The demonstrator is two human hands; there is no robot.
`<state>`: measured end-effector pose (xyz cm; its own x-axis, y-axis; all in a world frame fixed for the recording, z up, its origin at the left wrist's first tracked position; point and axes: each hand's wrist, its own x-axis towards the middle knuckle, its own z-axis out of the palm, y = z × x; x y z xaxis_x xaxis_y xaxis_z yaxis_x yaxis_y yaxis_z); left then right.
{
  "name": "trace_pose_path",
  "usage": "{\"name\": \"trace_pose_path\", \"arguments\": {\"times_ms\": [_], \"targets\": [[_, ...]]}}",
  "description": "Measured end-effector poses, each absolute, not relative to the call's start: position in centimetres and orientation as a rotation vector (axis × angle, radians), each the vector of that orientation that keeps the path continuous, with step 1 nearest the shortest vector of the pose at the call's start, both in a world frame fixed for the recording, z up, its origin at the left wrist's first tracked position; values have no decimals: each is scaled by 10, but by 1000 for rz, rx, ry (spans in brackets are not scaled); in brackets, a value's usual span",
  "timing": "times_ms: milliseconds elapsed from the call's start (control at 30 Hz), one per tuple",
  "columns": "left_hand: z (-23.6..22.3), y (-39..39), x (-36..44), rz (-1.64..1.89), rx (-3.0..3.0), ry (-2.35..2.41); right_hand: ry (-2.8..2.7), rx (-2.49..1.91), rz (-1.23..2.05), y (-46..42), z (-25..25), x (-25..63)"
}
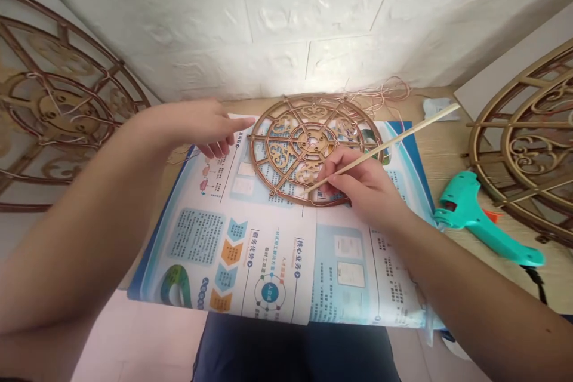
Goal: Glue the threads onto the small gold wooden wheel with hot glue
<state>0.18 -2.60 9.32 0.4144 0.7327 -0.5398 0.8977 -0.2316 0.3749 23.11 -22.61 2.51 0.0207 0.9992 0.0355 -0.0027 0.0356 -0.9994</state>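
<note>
Openwork disc, with stick at its near rim

Landmark: one bronze-coloured openwork disc (323, 138), lying flat on a printed leaflet (268, 218), fine wire strung along its bars.

Right hand (362, 182): over the disc's near right part; thumb and fingers pinched together on one thin pale stick (394, 142), close to its lower end. The tip points down at the disc's near rim; whether it touches, I cannot tell from my end.

Left hand (215, 128): beside the disc's left rim; fingers loose and parted, one reaching toward the rim, nothing seen in the grasp. Contact unclear to me.

Also listed: loose wire (385, 92) behind the disc; one teal glue gun (481, 224), well to its right.

Handling notes, my judgement: the short pinch suits fine work, since little stick overhangs. I would want the tip low and slanted, pressing lightly so that the wire is not snagged. A left fingertip resting on the disc's rim would check any slide over the glossy leaflet. The long upper end calls for a steady wrist.
</note>
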Motion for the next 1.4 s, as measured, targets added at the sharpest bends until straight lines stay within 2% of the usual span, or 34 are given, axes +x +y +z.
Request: {"name": "trace_pose_path", "arguments": {"times_ms": [67, 133, 233, 367, 567, 1167, 1400], "targets": [[92, -50, -3, -100, 2313, 1259, -1230, -1213, 1163, -227, 24, 230], [80, -78, -7, 256, 2470, 877, -1260, -1241, 1129, -229, 23, 229], [51, -111, -12, 452, 2502, 412, -1347, -1258, 1072, -230, 22, 226], [24, -120, -15, 593, 2534, 303, -1539, -1276, 907, -232, 23, 222], [14, -113, -14, 616, 2512, 279, -1756, -1245, 687, -233, 24, 218], [8, -118, -16, 580, 2635, 303, -2031, -1264, 562, -239, 24, 212], [10, -121, -15, 561, 2647, 334, -2170, -1211, 338, -241, 22, 209]]}}
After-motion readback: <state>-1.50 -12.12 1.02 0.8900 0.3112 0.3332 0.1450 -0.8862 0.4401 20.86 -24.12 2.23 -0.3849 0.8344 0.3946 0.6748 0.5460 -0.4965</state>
